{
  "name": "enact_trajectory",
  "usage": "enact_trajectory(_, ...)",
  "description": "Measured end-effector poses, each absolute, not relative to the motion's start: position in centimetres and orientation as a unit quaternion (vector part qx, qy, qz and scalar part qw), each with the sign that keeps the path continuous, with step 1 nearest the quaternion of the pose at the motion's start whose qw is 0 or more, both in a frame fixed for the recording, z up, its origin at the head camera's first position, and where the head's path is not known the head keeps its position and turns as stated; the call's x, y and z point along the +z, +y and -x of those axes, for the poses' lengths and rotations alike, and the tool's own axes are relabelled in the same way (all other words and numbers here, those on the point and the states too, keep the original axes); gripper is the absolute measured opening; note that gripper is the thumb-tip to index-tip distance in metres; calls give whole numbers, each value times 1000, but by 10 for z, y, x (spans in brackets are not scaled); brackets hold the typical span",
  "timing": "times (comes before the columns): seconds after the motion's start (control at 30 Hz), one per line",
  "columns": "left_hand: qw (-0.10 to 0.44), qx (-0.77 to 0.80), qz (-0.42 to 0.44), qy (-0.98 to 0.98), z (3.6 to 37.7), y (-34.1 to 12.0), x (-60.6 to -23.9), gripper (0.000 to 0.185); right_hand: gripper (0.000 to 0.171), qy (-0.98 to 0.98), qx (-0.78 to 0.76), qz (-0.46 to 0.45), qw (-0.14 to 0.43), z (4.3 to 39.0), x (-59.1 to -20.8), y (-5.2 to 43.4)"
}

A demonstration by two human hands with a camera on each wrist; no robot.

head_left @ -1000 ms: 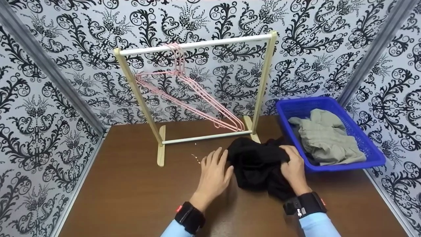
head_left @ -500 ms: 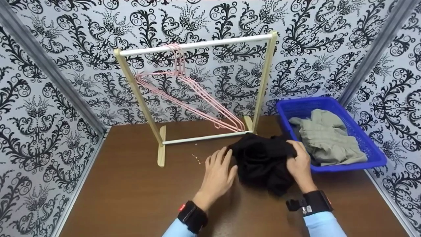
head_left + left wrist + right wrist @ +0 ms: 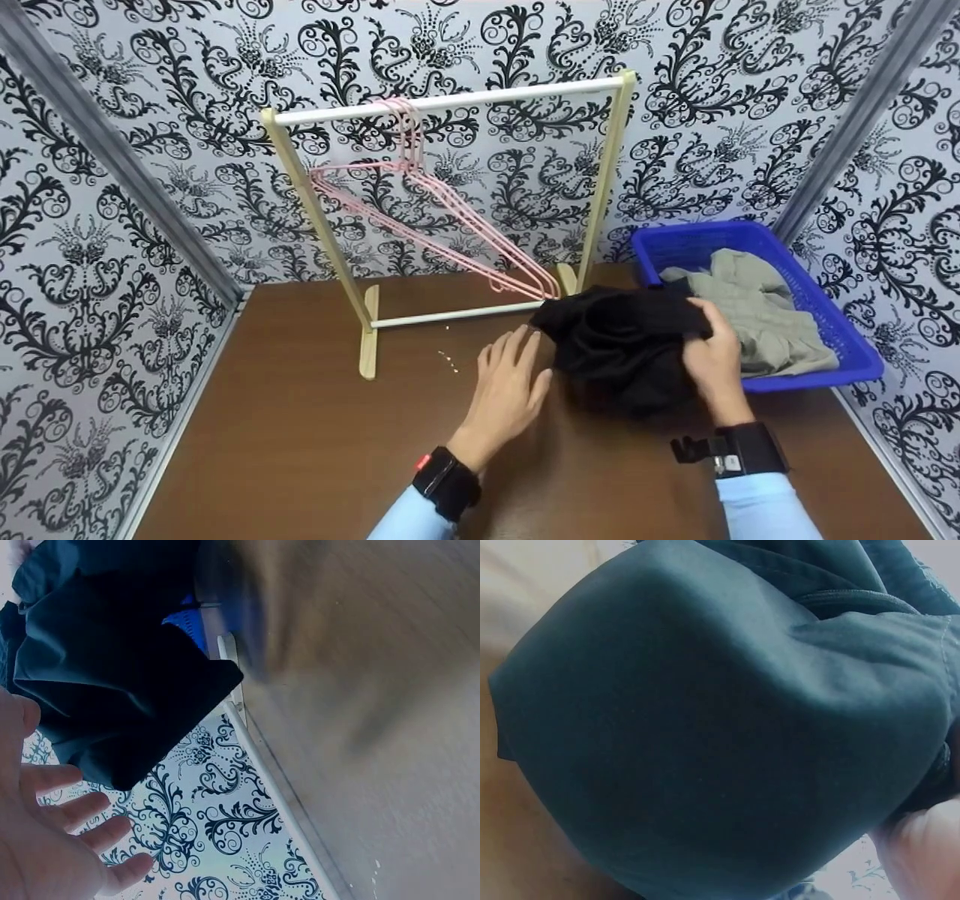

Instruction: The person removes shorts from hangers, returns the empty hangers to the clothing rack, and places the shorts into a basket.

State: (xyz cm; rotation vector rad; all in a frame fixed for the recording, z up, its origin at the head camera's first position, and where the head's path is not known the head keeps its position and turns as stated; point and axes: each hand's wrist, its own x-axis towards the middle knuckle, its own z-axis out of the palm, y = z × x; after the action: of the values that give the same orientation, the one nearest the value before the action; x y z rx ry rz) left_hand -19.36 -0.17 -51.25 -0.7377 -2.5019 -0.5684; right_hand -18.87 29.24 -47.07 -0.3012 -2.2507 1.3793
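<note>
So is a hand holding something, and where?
The right hand pinches the crumpled black cloth garment at its upper right edge; the left hand is open, holding nothing.

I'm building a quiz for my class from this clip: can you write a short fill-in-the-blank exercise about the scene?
1. The right hand grips a bunched ____ garment.
2. The left hand has its fingers spread and holds ____.
3. The pink hangers hang on the ____.
4. The grey cloth lies in a ____ basket.

Missing words: black; nothing; rack; blue
</note>
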Motion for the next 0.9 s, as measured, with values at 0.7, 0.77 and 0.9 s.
enact_trajectory(0.7,217,-191,276,-917,199,12,-495,53,33,-767,531,132,334,203,-419,326)
enact_trajectory(0.77,214,-188,279,-917,201,13,-492,53,32,-768,524,142,339,203,-413,332)
enact_trajectory(0.9,214,-179,286,-917,205,15,-487,54,28,-764,524,169,338,202,-404,344)
